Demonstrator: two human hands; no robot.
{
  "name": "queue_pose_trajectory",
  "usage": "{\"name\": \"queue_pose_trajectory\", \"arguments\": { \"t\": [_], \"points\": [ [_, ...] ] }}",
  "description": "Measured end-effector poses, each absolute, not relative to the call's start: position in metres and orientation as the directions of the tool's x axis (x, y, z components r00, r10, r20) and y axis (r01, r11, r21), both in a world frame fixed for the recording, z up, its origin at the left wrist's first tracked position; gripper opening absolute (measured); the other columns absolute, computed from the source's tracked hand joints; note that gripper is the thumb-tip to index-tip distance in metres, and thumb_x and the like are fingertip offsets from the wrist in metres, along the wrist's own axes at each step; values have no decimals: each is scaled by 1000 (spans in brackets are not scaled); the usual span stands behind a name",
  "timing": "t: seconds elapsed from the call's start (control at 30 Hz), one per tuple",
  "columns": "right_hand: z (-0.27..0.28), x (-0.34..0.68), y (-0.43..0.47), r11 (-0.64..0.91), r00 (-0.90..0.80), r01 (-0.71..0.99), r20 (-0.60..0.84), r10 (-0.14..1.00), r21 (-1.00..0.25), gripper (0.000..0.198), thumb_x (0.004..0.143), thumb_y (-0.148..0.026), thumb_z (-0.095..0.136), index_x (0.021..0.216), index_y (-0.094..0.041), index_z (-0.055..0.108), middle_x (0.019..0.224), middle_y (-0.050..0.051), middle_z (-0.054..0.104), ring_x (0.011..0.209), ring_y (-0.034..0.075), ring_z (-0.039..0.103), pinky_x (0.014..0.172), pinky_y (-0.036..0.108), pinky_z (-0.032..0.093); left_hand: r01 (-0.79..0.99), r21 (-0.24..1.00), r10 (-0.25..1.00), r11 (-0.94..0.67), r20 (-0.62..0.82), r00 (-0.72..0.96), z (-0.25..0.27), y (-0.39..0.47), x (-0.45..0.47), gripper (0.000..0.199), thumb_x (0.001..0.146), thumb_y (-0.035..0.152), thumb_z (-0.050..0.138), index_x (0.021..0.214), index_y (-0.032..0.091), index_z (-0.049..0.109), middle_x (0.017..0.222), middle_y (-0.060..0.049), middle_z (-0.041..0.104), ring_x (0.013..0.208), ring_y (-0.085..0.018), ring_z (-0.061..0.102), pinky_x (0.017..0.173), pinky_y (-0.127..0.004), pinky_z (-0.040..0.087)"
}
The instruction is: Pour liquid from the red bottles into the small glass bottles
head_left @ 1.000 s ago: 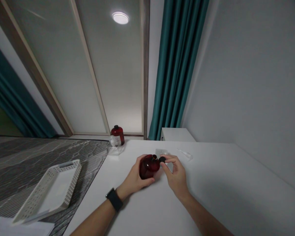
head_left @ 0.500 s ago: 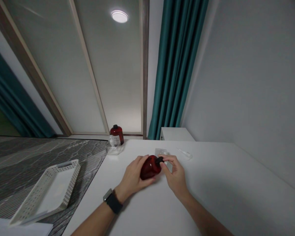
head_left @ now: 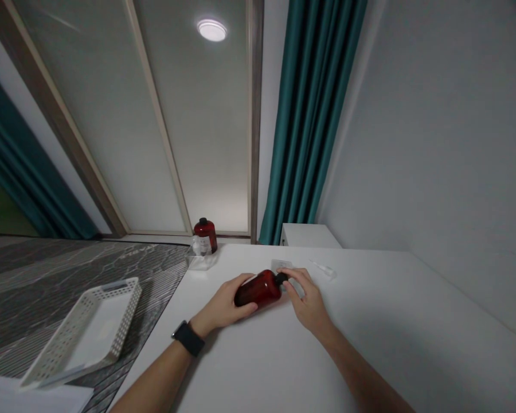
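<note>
A dark red bottle (head_left: 260,288) with a black cap (head_left: 281,278) is tilted nearly on its side above the white table (head_left: 258,367), its cap toward the right. My left hand (head_left: 227,301), a black watch on its wrist, is wrapped around the bottle's base end. The fingertips and thumb of my right hand (head_left: 305,298) pinch the black cap. Behind the right hand lies a small clear plastic piece (head_left: 280,264), partly covered. A clear dropper-like item (head_left: 323,268) lies on the table farther right.
At the table's far left corner stands another red bottle (head_left: 206,234) with a black cap, behind a clear box (head_left: 201,261). Left of the table are a white perforated basket (head_left: 79,330) and white paper (head_left: 34,396). A white cabinet (head_left: 312,235) stands beyond the far edge.
My left hand has slid left and down toward the bottle's base, so more of the bottle's body shows. My right hand stays at the cap.
</note>
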State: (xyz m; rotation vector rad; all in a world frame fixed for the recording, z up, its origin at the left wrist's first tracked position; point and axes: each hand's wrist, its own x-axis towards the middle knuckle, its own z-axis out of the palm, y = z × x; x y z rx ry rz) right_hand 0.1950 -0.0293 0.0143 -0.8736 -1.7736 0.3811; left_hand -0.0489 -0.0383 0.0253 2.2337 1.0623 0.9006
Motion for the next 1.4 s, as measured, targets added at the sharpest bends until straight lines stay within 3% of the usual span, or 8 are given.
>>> {"name": "queue_pose_trajectory", "arguments": {
  "t": [0.27, 0.47, 0.7, 0.87, 1.2, 1.4],
  "points": [
    [12, 200, -21, 711, -201, 477, 723, 660, -517, 16, 96, -26, 57, 108, -22, 67, 91, 7, 70, 85, 25, 63, 77, 38, 53, 674, 429, 762, -601, 562, 322, 5, -35, -43, 72, 73, 43, 83, 134, 22, 50, 121, -13, 60, 111, -31, 61, 93, -47, 55],
    [12, 202, -21, 664, -197, 511, 677, 709, -546, 11, 95, -26, 54, 97, -22, 64, 75, 2, 61, 69, 20, 59, 65, 31, 49, 642, 437, 759, -629, 523, 387, 8, -36, -44, 73, 76, 43, 81, 138, 24, 47, 123, -12, 58, 111, -30, 62, 93, -45, 56],
    [16, 200, -24, 704, -231, 455, 691, 685, -545, 16, 95, -19, 51, 105, -23, 63, 97, 7, 68, 95, 24, 63, 85, 39, 52, 544, 512, 747, -664, 472, 467, 18, -36, -52, 63, 81, 33, 71, 137, 20, 46, 124, -13, 59, 112, -29, 60, 97, -45, 52],
    [21, 199, -28, 726, -257, 441, 701, 666, -528, 22, 92, -14, 51, 107, -24, 62, 100, 7, 67, 95, 24, 61, 86, 41, 52, 565, 587, 813, -580, 366, 453, 19, -35, -54, 64, 81, 35, 74, 137, 22, 45, 127, -11, 62, 111, -28, 63, 97, -45, 53],
    [20, 206, -25, 634, -213, 564, 649, 730, -528, 7, 92, -25, 56, 89, -23, 63, 68, 1, 61, 71, 22, 59, 65, 33, 49, 675, 337, 713, -656, 570, 409, 13, -36, -48, 78, 72, 35, 85, 138, 23, 46, 125, -13, 57, 112, -31, 61, 94, -47, 56],
    [22, 203, -34, 669, -281, 527, 635, 719, -524, 27, 90, -19, 53, 117, -22, 58, 89, 5, 67, 83, 23, 64, 76, 36, 54, 658, 369, 721, -656, 564, 403, 13, -34, -50, 78, 73, 34, 84, 139, 24, 45, 124, -12, 56, 110, -29, 63, 93, -45, 57]
  ]
}}
